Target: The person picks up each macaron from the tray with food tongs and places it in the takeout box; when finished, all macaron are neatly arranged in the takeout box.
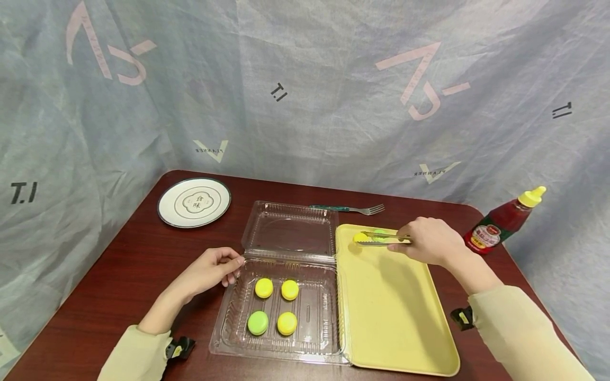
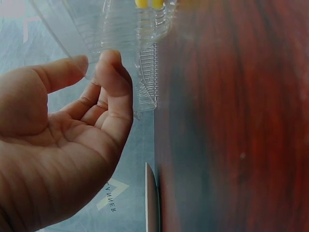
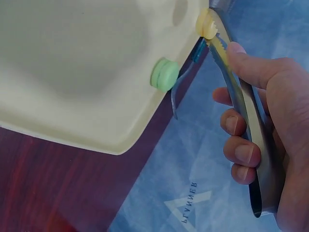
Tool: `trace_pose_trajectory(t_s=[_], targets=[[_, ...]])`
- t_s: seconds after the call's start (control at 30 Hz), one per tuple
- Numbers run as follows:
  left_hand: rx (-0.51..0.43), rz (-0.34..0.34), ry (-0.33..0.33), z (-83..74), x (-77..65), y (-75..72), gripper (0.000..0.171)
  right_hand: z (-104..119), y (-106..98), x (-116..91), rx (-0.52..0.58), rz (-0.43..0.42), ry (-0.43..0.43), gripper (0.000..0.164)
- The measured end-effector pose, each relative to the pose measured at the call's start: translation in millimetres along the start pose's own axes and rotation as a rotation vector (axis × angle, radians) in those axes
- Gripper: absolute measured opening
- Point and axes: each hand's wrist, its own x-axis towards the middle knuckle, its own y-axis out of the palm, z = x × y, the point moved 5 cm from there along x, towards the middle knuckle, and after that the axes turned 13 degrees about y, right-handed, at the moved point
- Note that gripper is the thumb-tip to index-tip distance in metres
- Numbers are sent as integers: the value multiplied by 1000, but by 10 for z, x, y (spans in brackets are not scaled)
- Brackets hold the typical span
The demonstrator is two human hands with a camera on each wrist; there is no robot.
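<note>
My right hand (image 1: 431,241) grips metal tongs (image 3: 248,104) with serrated tips. Between those tips is a yellow macaron (image 3: 206,24), over the far left end of a yellow tray (image 1: 391,312). A green macaron (image 3: 165,75) lies on the tray close by, partly behind the tongs in the head view. My left hand (image 1: 214,270) pinches the edge of a clear plastic box (image 1: 316,338) between thumb and forefinger, near its hinge. Inside the box's base sit three yellow macarons (image 1: 287,323) and one green macaron (image 1: 258,323), in two rows. Its lid (image 1: 290,233) lies folded back.
A white plate (image 1: 209,214) with a dark rim stands at the back left. Behind the box lies a fork (image 1: 367,210) with a green handle. A red sauce bottle (image 1: 495,227) with a yellow cap is right of the tray. Grey cloth (image 1: 305,132) hangs behind the table.
</note>
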Motion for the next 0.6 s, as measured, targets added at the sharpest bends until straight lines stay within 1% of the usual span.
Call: trace_pose_trajectory(t_s=[0.3, 0.43, 0.6], targets=[[8, -3, 14, 2, 1, 1, 21, 55, -152, -74, -15, -33, -18, 29], [7, -3, 25, -4, 3, 0, 22, 123, -239, -118, -18, -62, -41, 28], [10, -5, 23, -8, 3, -2, 22, 231, -333, -170, -8, -84, -65, 25]])
